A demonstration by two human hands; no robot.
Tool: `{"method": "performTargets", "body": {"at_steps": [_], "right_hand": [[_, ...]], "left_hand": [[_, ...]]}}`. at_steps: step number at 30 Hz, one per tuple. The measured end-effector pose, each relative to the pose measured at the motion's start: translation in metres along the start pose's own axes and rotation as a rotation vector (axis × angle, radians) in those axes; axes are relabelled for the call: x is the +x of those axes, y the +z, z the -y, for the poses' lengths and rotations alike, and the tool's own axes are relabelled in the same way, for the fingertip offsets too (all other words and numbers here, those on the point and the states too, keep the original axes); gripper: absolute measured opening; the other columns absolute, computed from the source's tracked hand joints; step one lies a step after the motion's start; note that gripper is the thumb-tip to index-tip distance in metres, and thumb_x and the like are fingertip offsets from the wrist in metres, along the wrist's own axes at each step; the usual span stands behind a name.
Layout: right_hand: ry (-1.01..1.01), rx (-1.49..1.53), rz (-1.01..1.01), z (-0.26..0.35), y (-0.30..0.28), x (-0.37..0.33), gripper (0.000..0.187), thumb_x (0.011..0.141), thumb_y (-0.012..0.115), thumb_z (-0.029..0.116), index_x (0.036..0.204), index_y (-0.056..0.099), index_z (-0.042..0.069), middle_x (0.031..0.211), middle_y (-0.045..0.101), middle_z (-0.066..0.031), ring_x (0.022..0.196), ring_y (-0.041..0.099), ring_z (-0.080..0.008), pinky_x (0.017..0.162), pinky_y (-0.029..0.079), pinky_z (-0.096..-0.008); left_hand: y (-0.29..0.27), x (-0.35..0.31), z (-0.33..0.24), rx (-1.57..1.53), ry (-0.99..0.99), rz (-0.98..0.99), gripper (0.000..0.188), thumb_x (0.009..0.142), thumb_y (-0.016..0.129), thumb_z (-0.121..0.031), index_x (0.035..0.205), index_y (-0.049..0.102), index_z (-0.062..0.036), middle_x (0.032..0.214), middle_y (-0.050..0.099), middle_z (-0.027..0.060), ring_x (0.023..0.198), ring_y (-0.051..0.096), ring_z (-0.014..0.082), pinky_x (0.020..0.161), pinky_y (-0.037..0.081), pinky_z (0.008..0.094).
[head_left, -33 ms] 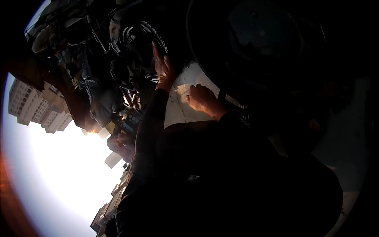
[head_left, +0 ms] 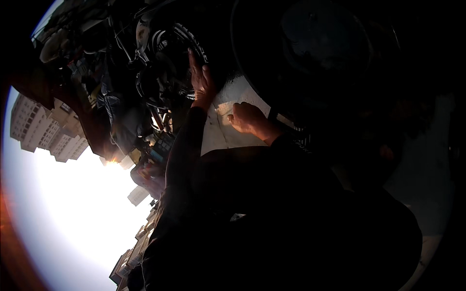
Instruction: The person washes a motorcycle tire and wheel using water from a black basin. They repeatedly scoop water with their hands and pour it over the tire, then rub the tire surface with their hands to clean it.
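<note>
My left hand (head_left: 202,82) is stretched out with its fingers straight, lying against or right beside the dark treaded tire (head_left: 190,41) of a wheel. Nothing shows in its grasp. To its right and a little nearer, my right hand (head_left: 248,118) is closed in a fist over the pale, sunlit ground (head_left: 221,136). Its curled fingers hide whatever may be inside them. Beyond the fist is a large round dark object (head_left: 320,39), its details lost in deep shade.
Several bikes or similar machines with metal parts (head_left: 143,39) crowd the far left. A person in dark trousers (head_left: 114,104) is among them. Tall buildings (head_left: 46,123) and bright sky lie at the left, with strong sun glare. The right side is mostly in shadow.
My right fist has shifted very slightly left. My left hand stays stretched out beside the tire.
</note>
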State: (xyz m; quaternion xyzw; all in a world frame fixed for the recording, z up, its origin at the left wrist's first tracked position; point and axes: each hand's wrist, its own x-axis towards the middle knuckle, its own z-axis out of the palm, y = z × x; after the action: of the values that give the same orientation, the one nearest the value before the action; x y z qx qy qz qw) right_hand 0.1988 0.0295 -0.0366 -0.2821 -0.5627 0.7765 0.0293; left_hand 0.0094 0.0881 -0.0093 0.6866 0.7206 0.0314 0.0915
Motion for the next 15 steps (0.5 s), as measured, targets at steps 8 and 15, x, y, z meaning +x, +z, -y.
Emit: {"method": "performTargets", "body": {"at_steps": [8, 15], "right_hand": [[-0.105, 0.695, -0.065, -0.013, -0.089, -0.015, 0.037, 0.099, 0.055, 0.038, 0.099, 0.062, 0.002, 0.082, 0.060, -0.0034, 0.075, 0.054, -0.0124, 0.075, 0.048, -0.0321], [0.330, -0.526, -0.427, -0.033, -0.156, -0.065, 0.044, 0.099, 0.052, 0.038, 0.124, 0.059, 0.003, 0.122, 0.066, -0.0168, 0.117, 0.061, -0.0340, 0.097, 0.051, -0.0449]], "left_hand": [[-0.029, 0.009, -0.002, -0.081, -0.149, 0.163, 0.067, 0.100, 0.049, -0.028, 0.153, 0.018, 0.0003, 0.148, 0.037, 0.0318, 0.135, 0.042, 0.0440, 0.111, 0.036, 0.0428], [-0.072, 0.029, 0.010, 0.159, -0.050, 0.330, 0.062, 0.096, 0.060, -0.026, 0.144, 0.032, 0.0018, 0.132, 0.055, 0.0290, 0.120, 0.057, 0.0390, 0.099, 0.045, 0.0421]]}}
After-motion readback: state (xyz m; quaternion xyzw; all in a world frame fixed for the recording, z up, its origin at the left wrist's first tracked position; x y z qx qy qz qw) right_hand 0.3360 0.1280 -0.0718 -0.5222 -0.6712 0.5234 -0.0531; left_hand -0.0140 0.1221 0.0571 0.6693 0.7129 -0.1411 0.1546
